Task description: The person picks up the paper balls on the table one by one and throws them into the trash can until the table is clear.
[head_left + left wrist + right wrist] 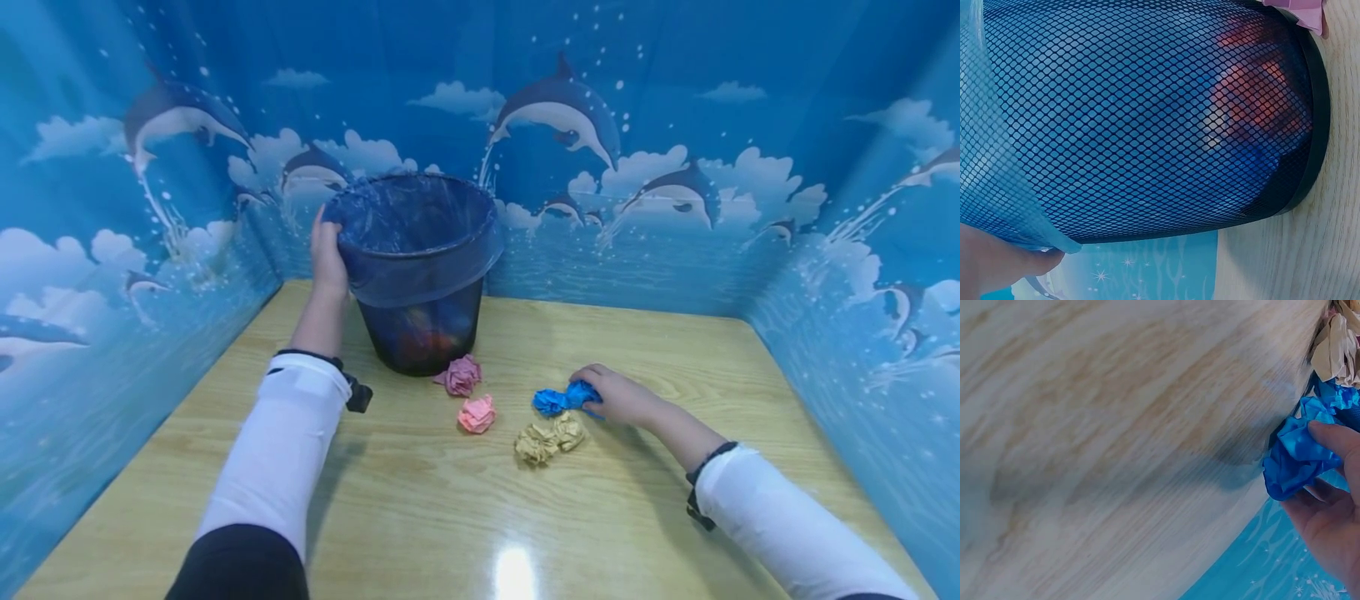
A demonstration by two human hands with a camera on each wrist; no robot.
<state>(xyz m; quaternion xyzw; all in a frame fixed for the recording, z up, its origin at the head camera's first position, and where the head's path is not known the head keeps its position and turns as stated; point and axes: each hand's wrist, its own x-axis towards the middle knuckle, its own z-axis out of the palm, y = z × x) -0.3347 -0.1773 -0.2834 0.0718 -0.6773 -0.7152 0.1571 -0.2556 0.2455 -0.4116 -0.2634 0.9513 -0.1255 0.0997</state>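
A black mesh wastebasket (420, 325) lined with a translucent blue bag stands at the back left of the table, and crumpled reddish and blue pieces show through its mesh. My left hand (328, 254) grips its rim from the left, the thumb (1035, 261) over the bag's folded edge. My right hand (618, 397) holds a crumpled blue paper ball (1300, 453) between thumb and fingers at the table. Touching or close by lies another blue paper ball (550, 402). Two crumpled tan paper balls (536, 445) sit just in front of the blue ones.
Near the wastebasket's base lies a mauve paper ball (461, 376), with a pink paper ball (477, 414) a little nearer to me. The wooden table (420, 517) is enclosed at the back and sides by blue dolphin-printed sheeting (637, 250).
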